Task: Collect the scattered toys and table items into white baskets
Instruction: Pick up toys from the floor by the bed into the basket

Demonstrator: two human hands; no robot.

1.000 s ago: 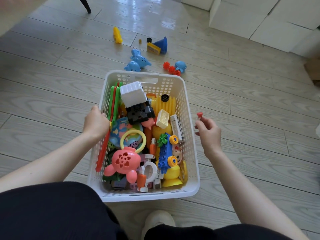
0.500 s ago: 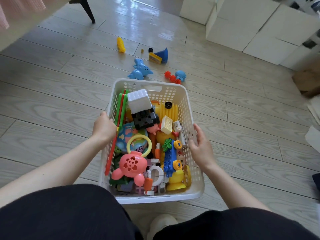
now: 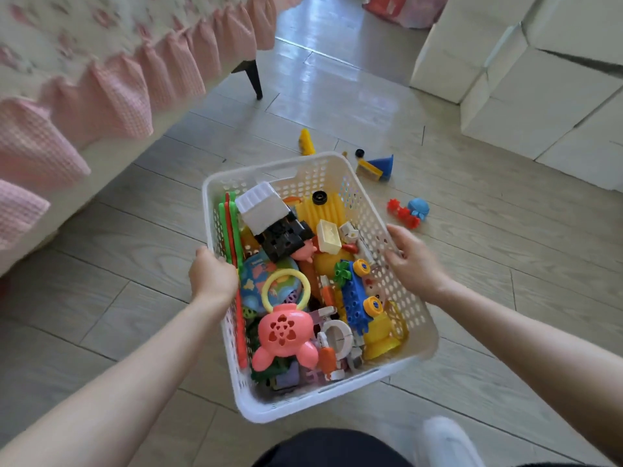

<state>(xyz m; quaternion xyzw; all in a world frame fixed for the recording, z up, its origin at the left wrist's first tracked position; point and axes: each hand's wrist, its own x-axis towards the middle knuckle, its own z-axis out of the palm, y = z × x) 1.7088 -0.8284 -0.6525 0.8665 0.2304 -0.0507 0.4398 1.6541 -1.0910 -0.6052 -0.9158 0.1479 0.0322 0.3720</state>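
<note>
1. The white basket (image 3: 303,404) is held between both hands over the wood-look floor (image 3: 101,298), tilted, with its near end towards the person.
2. The left hand (image 3: 213,279) grips the basket's left rim, fingers curled over the edge.
3. The right hand (image 3: 413,261) is on the right rim. It seems to clasp it, though blur hides where each finger sits.
4. Toys fill the basket. A pink turtle toy (image 3: 286,335) and a yellow ring (image 3: 286,289) lie towards the near left corner. A blue block car (image 3: 357,301) lies along the right wall, and a white block (image 3: 261,205) is at the far end.
5. On the floor beyond the basket's far right corner lie a blue cone (image 3: 384,165), a yellow toy (image 3: 306,141), red gears (image 3: 401,212) and a blue octopus toy (image 3: 418,208).
6. A pink-frilled cloth (image 3: 111,89) hangs at the left, and white boxes (image 3: 505,62) stand at the far right.
</note>
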